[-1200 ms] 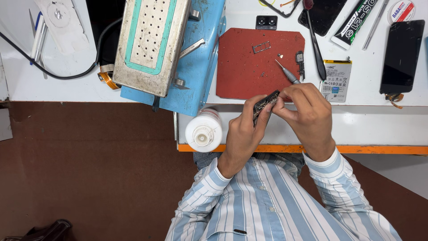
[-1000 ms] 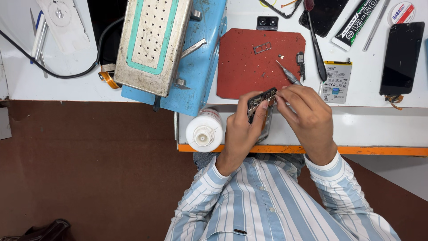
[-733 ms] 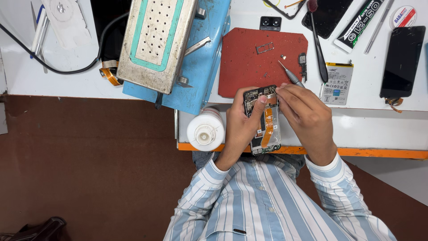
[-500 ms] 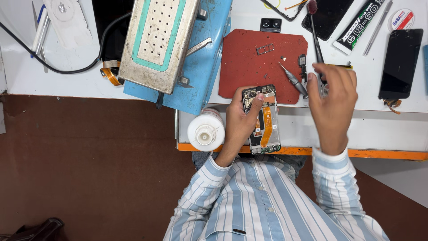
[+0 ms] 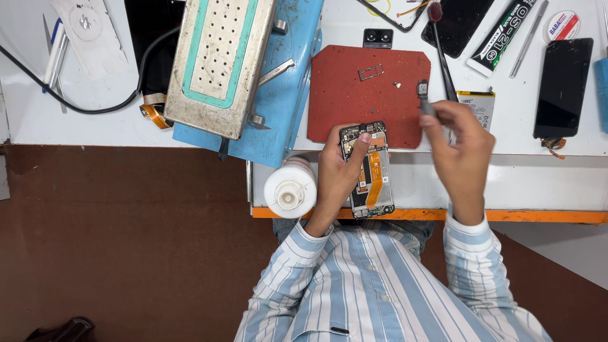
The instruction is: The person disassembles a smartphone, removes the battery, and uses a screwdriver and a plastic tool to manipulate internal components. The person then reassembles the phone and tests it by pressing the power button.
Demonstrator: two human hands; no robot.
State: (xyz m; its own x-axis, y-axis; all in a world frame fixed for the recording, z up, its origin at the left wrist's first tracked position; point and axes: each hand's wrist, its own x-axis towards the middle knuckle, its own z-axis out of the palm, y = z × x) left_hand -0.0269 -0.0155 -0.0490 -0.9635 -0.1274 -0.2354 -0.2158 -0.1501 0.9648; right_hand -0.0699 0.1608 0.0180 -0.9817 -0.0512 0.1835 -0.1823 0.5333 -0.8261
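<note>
While the left hand [image 5: 335,174] clamps one opened phone [image 5: 369,170] just below the red mat [image 5: 354,88], the right hand [image 5: 461,149] pinches one screwdriver [image 5: 425,101] over its edge.

Opened phone [image 5: 373,174] lies btwn bottle [image 5: 290,189] at left & battery [image 5: 476,107] behind right.

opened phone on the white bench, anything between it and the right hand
Nothing visible does. The opened black phone with the orange flex cable lies under the left hand. The right hand hovers beside it, pinching a small grey tool, with only bare white bench between.
</note>
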